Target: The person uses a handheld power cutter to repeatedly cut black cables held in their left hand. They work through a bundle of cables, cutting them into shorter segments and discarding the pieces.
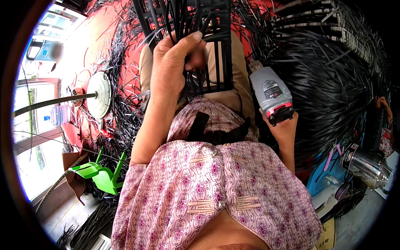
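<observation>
A black open-lattice frame (pixel 226 50) of woven flat strips rests across my lap, between my knees. My left hand (pixel 171 62) is closed at its near side, thumb on top, pinching several loose black strips (pixel 179 18) that run upward away from me. A blurred patch hides part of what lies beside the thumb. To the right of my knee, my right hand (pixel 284 127) grips a grey hand-held power tool (pixel 269 85) with a metal tip and a red and black rear end. The tip points away from me, apart from the frame. Most of the right fingers are hidden under the tool.
Black strips heap up on the right (pixel 329 83) and lie over the red floor (pixel 100 21). A half-woven piece (pixel 329 25) stands far right. On the left are a round-based fan (pixel 99 95) and a green dustpan (pixel 104 177). A clear jar (pixel 362 166) stands right; another person's hand (pixel 384 107) shows there.
</observation>
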Motion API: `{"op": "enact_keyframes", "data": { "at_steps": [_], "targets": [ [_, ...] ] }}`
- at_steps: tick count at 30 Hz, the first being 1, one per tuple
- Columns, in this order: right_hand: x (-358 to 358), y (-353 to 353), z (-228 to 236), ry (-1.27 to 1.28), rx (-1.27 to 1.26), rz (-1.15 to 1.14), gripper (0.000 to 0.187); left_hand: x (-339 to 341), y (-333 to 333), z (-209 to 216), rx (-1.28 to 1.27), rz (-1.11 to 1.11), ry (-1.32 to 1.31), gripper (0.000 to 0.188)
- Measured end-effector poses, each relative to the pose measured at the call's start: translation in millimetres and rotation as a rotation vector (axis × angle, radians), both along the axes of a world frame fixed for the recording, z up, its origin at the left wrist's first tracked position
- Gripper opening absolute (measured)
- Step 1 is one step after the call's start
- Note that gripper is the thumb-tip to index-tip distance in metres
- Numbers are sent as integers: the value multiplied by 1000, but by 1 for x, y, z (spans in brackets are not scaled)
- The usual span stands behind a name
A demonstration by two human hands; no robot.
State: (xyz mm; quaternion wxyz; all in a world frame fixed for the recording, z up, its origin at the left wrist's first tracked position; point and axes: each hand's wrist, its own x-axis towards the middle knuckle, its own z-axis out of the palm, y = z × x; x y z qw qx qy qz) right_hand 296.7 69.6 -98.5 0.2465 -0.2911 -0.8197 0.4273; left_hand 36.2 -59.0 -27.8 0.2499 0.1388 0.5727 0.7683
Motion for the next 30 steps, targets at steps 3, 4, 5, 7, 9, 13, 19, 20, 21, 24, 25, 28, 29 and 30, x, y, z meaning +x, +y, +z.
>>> {"op": "enact_keyframes", "data": {
  "at_steps": [3, 4, 5, 7, 9, 13, 19, 20, 21, 24, 25, 28, 29, 30],
  "targets": [
    [2, 3, -5, 20, -37, -2, 35, -1, -2, 4, -143, -40, 138, 11],
    [1, 3, -3, 22, -41, -6, 35, -1, -3, 4, -197, -62, 195, 12],
    [0, 4, -2, 25, -44, -8, 36, -5, -6, 2, -290, -136, 273, 15],
    [-3, 3, 3, 113, -15, 13, 38, -8, -3, -1, -415, -159, 492, 18],
    [-8, 3, 6, 162, -14, 30, 41, -14, -2, -6, -547, -182, 712, 24],
    [-18, 7, 11, 125, -61, 71, 49, -11, 1, -3, -512, -131, 787, 24],
    [-24, 12, 9, 89, -59, 124, 50, -14, 7, -9, -628, -205, 943, 26],
    [-25, 12, 10, 88, -54, 127, 48, -14, 10, -10, -663, -193, 969, 27],
    [-27, 13, 10, 97, -55, 125, 40, -13, 13, -11, -699, -181, 995, 28],
    [-33, 14, 15, 116, 5, 137, 37, -13, 20, -13, -778, -136, 1056, 31],
    [-34, 14, 16, 121, 17, 145, 39, -11, 21, -14, -790, -125, 1055, 31],
    [-37, 15, 16, 144, 17, 166, 46, -8, 27, -15, -845, -89, 1040, 32],
    [-36, 17, 14, 128, 34, 175, 47, -8, 28, -14, -853, -86, 1024, 32],
    [-34, 20, 9, 112, 51, 185, 49, -8, 29, -14, -861, -83, 1009, 31]
  ]
}}
